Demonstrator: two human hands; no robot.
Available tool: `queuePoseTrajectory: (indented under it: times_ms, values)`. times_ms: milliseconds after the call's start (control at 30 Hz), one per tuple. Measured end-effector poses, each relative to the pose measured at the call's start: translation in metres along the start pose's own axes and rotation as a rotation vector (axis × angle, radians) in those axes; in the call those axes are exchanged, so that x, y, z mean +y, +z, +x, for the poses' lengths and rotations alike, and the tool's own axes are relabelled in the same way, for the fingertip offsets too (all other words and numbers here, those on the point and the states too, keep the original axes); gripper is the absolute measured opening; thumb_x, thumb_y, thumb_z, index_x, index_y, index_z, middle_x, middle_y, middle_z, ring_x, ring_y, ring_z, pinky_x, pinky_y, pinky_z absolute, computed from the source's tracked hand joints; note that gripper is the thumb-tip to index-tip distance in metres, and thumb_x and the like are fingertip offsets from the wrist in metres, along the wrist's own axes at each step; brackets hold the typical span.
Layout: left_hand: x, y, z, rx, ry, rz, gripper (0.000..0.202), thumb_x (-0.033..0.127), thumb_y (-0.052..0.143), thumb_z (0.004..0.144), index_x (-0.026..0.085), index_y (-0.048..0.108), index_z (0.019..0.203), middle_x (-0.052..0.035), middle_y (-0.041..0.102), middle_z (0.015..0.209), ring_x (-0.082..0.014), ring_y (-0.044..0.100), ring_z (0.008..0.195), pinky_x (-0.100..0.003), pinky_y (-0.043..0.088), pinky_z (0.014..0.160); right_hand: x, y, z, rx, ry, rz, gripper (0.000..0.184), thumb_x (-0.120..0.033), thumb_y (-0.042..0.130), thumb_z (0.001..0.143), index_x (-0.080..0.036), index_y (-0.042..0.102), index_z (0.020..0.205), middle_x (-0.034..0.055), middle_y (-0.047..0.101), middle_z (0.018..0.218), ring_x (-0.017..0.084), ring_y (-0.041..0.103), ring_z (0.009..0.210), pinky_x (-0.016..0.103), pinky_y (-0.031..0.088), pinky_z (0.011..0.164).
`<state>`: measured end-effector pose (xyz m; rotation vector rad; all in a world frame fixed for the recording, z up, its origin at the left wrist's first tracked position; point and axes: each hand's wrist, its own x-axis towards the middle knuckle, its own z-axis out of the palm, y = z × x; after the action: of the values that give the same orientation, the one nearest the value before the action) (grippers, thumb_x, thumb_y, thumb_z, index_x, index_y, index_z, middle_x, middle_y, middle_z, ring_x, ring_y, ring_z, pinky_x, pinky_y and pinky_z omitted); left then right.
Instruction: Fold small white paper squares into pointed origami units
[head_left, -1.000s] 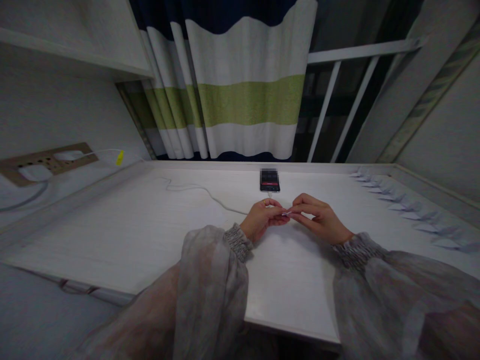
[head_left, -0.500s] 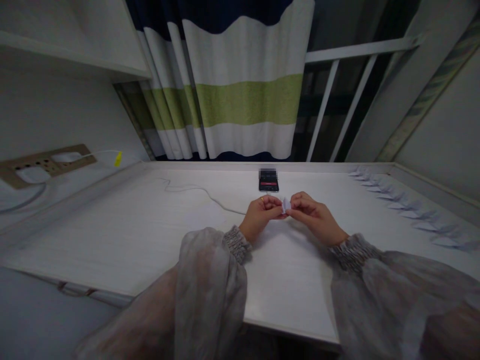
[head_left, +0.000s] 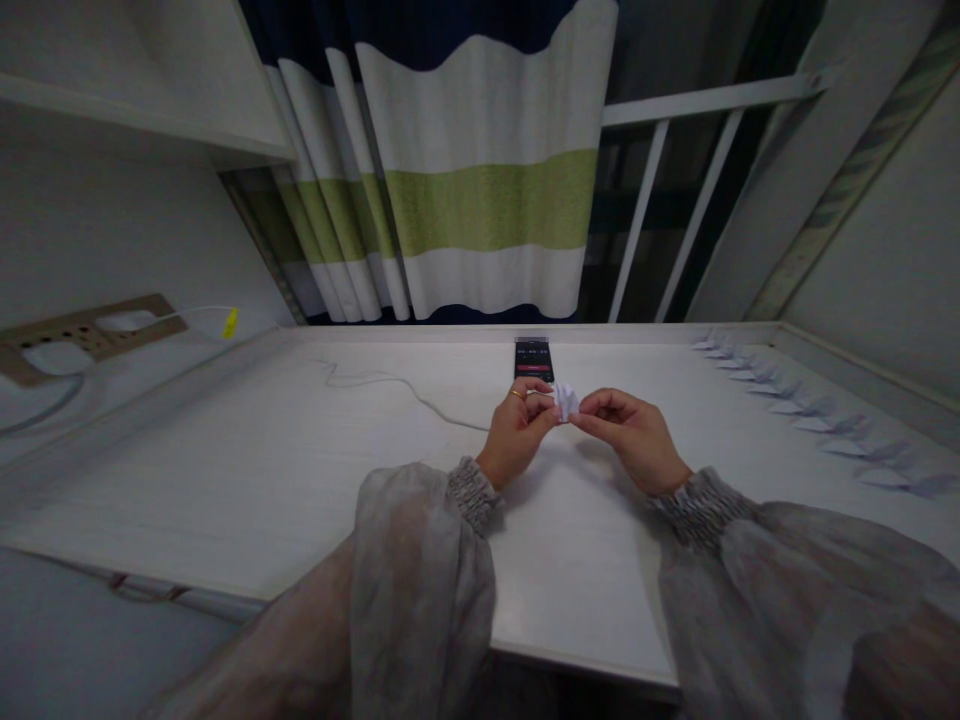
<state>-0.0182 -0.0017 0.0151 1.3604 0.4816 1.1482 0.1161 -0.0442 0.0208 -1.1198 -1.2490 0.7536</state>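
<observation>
A small folded white paper piece [head_left: 566,400] is held up a little above the white desk [head_left: 300,480], between my two hands. My left hand [head_left: 519,430], with a ring on one finger, pinches its left side. From the other side my right hand [head_left: 628,435] pinches it with closed fingertips. Both arms wear loose sheer grey sleeves with gathered cuffs. Just behind the hands a phone [head_left: 533,358] lies flat on the desk, its screen lit.
A white cable [head_left: 390,381] runs from the phone to a wall power strip [head_left: 82,335] at left. Several folded paper pieces [head_left: 810,410] sit in a row along the desk's right edge. A striped curtain [head_left: 480,180] and white rails stand behind; a shelf overhangs left.
Both hands have lifted the paper piece off the desk surface and it now shows more opened up between the fingertips. The view has shifted slightly.
</observation>
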Motion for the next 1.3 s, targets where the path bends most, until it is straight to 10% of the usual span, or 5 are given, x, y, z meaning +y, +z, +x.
queuePoseTrajectory:
  times_ms: [1300]
  values:
    - [-0.0054,0.0005,0.0000,0.143,0.036,0.191,0.016,0.030,0.062,0.064,0.015,0.061,0.057,0.0019,0.052,0.060,-0.0075,0.046,0.059,-0.021,0.038,0.060,-0.0028,0.0013,-0.0032,-0.199,0.139,-0.083,0.027,-0.041,0.067,0.058,-0.016,0.059,0.054,-0.0004,0.060,0.050,0.011,0.052,0.050,0.027,0.041,0.058]
